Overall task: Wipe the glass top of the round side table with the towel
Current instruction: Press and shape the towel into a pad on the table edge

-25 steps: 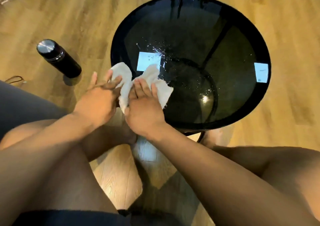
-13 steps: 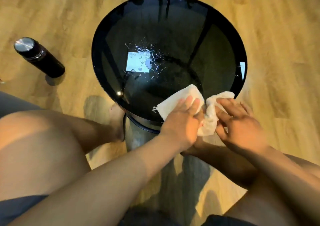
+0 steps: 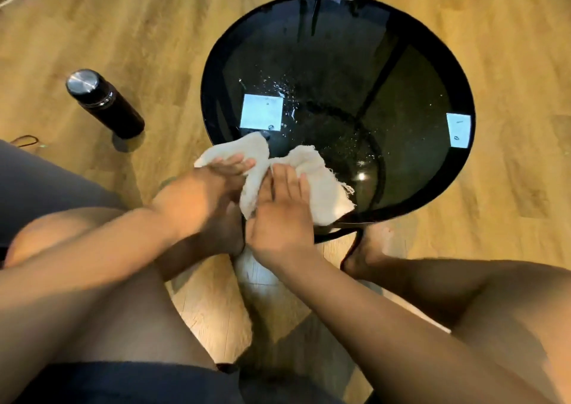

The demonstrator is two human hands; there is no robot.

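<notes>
white towel point(image 3: 321, 184) pressed onto the glass top point(image 3: 340, 63) by straight fingers of left hand point(image 3: 200, 199) and right hand point(image 3: 279, 221).

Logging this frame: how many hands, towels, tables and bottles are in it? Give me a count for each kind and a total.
Hands: 2, left hand and right hand
Towels: 1, white towel under both hands
Tables: 1, round side table with a dark glass top
Bottles: 1, black bottle standing on the floor
Total: 5
</notes>
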